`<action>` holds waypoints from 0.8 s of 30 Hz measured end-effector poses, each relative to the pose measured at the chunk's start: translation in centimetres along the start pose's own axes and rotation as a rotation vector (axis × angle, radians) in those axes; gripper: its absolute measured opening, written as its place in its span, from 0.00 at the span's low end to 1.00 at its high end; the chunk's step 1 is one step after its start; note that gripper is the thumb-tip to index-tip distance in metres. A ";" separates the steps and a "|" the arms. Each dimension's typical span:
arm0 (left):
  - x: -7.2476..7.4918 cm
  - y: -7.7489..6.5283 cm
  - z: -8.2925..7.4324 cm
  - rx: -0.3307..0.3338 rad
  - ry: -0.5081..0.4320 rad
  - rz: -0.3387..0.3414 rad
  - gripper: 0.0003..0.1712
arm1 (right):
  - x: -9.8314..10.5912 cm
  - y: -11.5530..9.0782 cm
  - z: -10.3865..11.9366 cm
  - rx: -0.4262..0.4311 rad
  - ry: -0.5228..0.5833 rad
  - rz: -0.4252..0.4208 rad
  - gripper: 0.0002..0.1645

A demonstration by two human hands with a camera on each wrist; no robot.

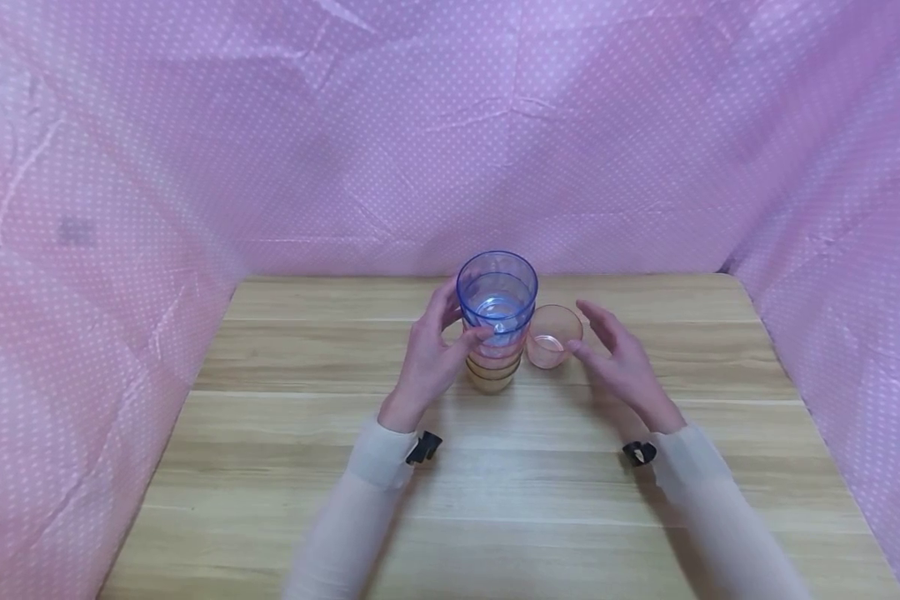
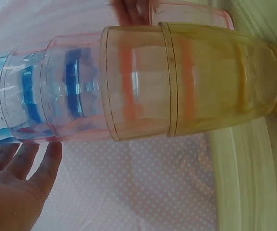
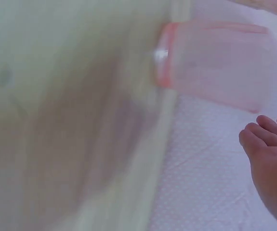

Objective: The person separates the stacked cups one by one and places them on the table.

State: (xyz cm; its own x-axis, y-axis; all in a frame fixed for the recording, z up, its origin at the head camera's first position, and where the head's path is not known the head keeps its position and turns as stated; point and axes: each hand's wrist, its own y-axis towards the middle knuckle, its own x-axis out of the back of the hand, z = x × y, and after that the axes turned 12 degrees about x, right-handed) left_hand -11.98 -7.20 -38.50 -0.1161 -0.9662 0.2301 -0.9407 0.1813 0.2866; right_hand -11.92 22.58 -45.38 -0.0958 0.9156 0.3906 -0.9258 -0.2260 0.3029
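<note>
A tall upright stack of see-through plastic cups [image 1: 497, 321], blue at the top, pink in the middle and yellow at the bottom, is held in my left hand [image 1: 437, 354]. The thumb lies across its near side, with the fingers round the far left side. In the left wrist view, the yellow bottom cup [image 2: 215, 82] has its base right at the tabletop. Just right of the stack stands a single pink cup [image 1: 553, 337]. My right hand [image 1: 621, 358] is beside that cup, fingers extended and thumb near its rim; the right wrist view shows them apart.
The wood-grain table [image 1: 495, 517] stretches toward me and to both sides. Pink polka-dot cloth [image 1: 390, 150] hangs behind the table and along its left and right sides. Each wrist wears a pale cuff with a small black mount [image 1: 424, 448].
</note>
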 end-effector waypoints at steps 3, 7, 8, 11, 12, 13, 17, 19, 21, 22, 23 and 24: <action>-0.2 -0.1 0.0 0.011 -0.007 -0.014 0.54 | 0.0 -0.1 1.3 0.088 0.019 -0.054 0.38; -0.4 -0.3 0.1 0.020 -0.018 -0.030 0.54 | -0.2 0.0 2.9 0.196 0.048 -0.115 0.35; -0.5 -0.3 0.1 0.020 -0.023 -0.031 0.54 | -0.3 0.1 3.4 0.212 0.055 -0.126 0.35; -0.6 -0.4 0.2 0.025 -0.036 -0.036 0.54 | -0.6 0.3 4.7 0.268 0.083 -0.154 0.36; -0.7 -0.5 0.2 0.028 -0.037 -0.039 0.54 | -0.7 0.4 5.1 0.291 0.091 -0.159 0.37; -0.7 -0.5 0.2 0.030 -0.042 -0.040 0.55 | -0.8 0.6 5.6 0.314 0.101 -0.163 0.37; -0.8 -0.7 0.2 0.046 -0.052 -0.043 0.55 | -1.3 1.1 7.2 0.400 0.137 -0.164 0.36; -0.9 -0.7 0.1 0.055 -0.057 -0.041 0.55 | -1.6 1.3 7.8 0.425 0.126 -0.155 0.34; -0.9 -0.8 0.2 0.065 -0.056 -0.041 0.55 | -1.9 1.6 8.3 0.446 0.112 -0.141 0.34; -0.9 -0.8 0.2 0.067 -0.056 -0.041 0.55 | -2.0 1.8 8.5 0.451 0.106 -0.133 0.35; -0.9 -0.9 0.2 0.070 -0.056 -0.041 0.55 | -2.2 1.9 8.7 0.458 0.108 -0.124 0.35; -0.9 -0.9 0.2 0.073 -0.056 -0.041 0.56 | -2.4 2.1 8.9 0.462 0.113 -0.114 0.36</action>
State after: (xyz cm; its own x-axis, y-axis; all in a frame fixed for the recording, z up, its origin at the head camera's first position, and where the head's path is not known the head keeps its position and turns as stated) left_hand -11.07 -6.49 -39.11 -0.0925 -0.9816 0.1670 -0.9655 0.1294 0.2259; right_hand -10.37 17.00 -37.92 -0.0660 0.9676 0.2437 -0.6764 -0.2229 0.7020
